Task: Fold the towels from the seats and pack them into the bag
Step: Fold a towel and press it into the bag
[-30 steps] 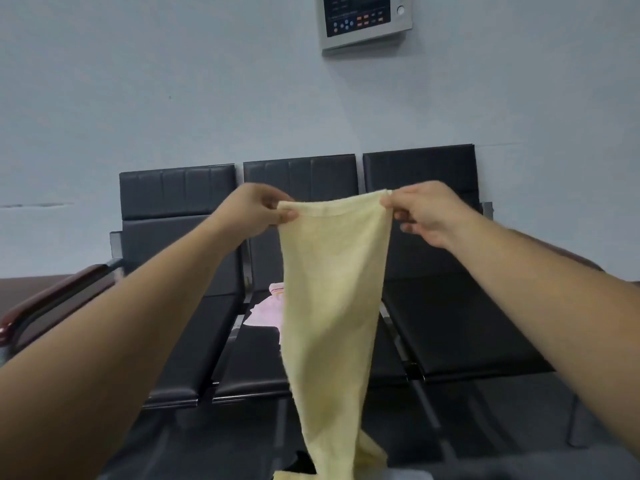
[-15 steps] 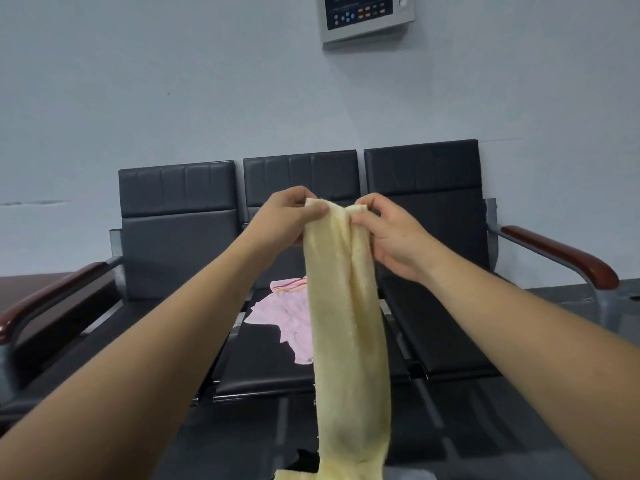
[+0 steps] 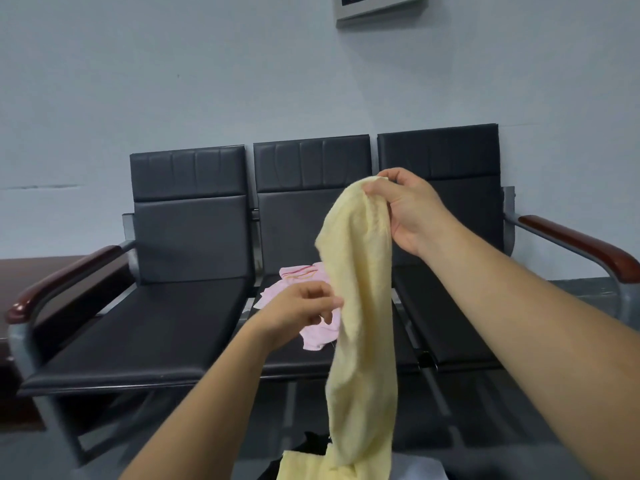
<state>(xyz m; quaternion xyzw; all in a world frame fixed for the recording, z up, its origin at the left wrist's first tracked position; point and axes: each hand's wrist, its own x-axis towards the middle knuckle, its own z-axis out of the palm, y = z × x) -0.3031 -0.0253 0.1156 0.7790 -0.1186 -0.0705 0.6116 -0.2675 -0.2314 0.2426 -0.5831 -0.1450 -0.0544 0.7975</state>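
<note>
1. Yellow towel (image 3: 360, 306), centre of frame. It hangs full length as a narrow doubled strip, and its lower end bunches at the bottom edge beside a dark shape (image 3: 311, 441). That shape may be the bag, but this cannot be told. The towel is held high, probably so that its own weight pulls the fold straight.

2. Left hand (image 3: 298, 313), lower centre. Its fingers are curled at the strip's left edge about halfway down. Whether they already pinch the cloth cannot be told. It is likely placed to catch the midpoint for a crosswise fold.

3. Right hand (image 3: 405, 209), right of centre. It pinches the top of the yellow towel between thumb and fingers and bears its whole weight.

4. Pink towel (image 3: 298, 275), centre, partly behind the strip. It lies crumpled and unfolded on the middle seat, awaiting its turn.

5. Black seats (image 3: 156, 327), a row of three across the middle band, with a wooden armrest (image 3: 581, 244) at each end.

6. Wall panel (image 3: 377, 5), upper right, cut off by the frame.
</note>
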